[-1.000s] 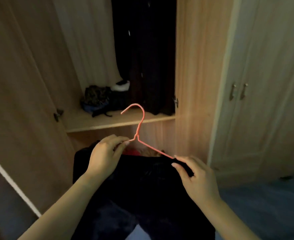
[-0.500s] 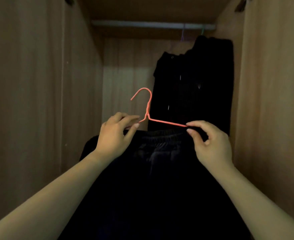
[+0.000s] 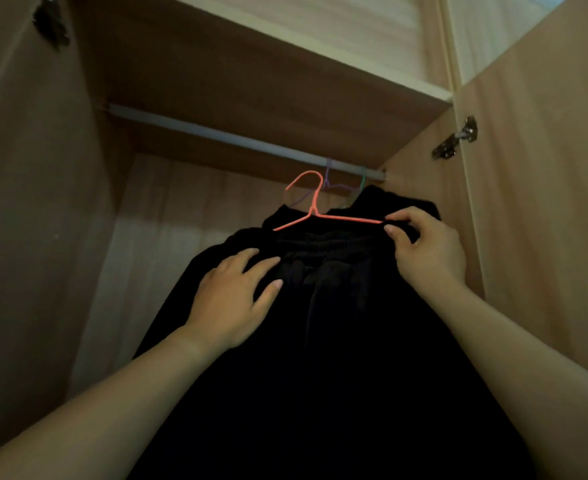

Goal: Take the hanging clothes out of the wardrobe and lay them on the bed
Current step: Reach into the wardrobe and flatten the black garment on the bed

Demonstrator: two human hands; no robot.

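Inside the wooden wardrobe [image 3: 25,237], my right hand [image 3: 424,251] pinches the right end of a thin orange wire hanger [image 3: 315,202] carrying a black elastic-waisted garment [image 3: 320,341]. The hook is just below the white rail [image 3: 216,135]. My left hand [image 3: 230,299] rests flat on the cloth, fingers [image 3: 247,258] straight.

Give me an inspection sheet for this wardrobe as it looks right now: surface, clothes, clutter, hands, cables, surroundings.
surface: nothing seen; the bed is out of view.
job's things: black garment draped on orange hanger, its hook just below the rail, seemingly not on it; dark clothes behind, hung from the rail on purple hanger and green hanger.
clutter: nothing seen.
hands: left hand lies flat, fingers spread, on the black garment; right hand pinches the orange hanger's right end.
cables: nothing seen.
surroundings: wooden wardrobe wall; open door with metal hinge.
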